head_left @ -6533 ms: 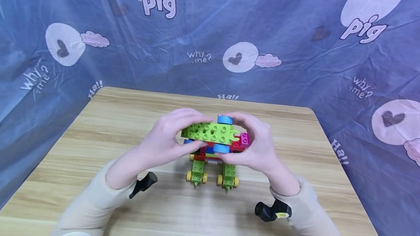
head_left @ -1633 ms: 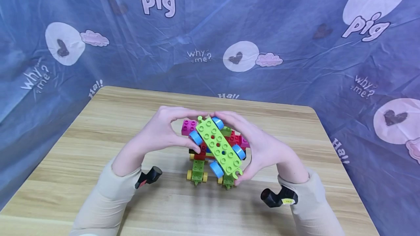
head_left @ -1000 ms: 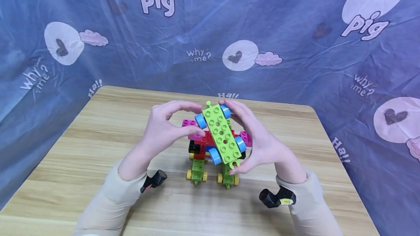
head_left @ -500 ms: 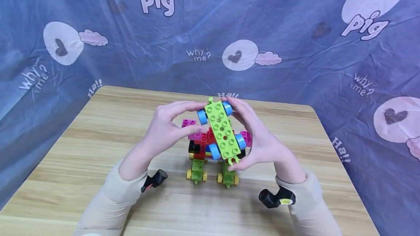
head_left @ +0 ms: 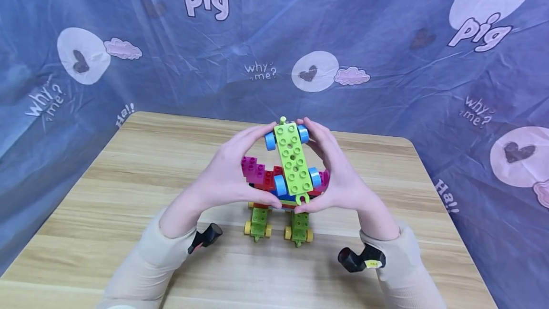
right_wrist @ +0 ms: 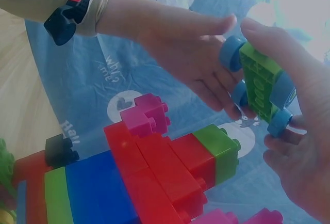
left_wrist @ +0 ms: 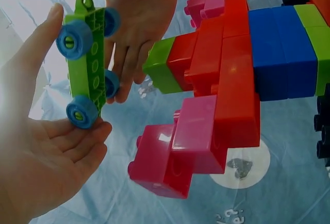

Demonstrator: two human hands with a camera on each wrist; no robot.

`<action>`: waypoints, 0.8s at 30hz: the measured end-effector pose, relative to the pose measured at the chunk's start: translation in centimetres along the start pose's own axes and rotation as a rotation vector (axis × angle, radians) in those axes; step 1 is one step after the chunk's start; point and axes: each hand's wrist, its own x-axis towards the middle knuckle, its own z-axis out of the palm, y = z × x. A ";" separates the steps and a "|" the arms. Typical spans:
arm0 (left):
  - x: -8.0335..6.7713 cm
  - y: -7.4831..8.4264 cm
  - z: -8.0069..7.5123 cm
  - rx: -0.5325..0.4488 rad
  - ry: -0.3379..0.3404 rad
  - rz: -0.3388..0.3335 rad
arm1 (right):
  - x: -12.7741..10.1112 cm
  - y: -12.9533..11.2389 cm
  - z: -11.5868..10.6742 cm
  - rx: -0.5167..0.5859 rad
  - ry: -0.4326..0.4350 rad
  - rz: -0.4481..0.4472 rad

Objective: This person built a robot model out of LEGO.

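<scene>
Nearest the camera, both forearms in beige sleeves point(head_left: 141, 261) angle inward over the wooden table point(head_left: 128, 166), wrists raised. Left hand point(head_left: 231, 175) and right hand point(head_left: 339, 175) mirror each other, fingers curled, thumbs low, fingertips high, together gripping the green wheeled plate point(head_left: 293, 161) by its ends and blue wheels point(head_left: 280, 185). Plate is held nearly upright, studs facing the camera, clear of the table and just above the brick model point(head_left: 274, 190). Model stands on the table on two green legs with yellow wheels point(head_left: 257, 228). Behind, blue printed cloth point(head_left: 386, 61) as backdrop.
</scene>
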 end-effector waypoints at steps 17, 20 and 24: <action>0.7 -0.5 0.7 0.018 0.025 -0.038 | 0.3 0.2 0.5 0.006 0.035 0.081; 0.6 -0.5 0.7 0.014 0.026 -0.049 | 0.2 0.2 0.5 -0.004 0.026 0.106; 0.5 -0.6 0.6 -0.001 0.024 -0.051 | 0.2 0.2 0.2 0.010 0.002 0.113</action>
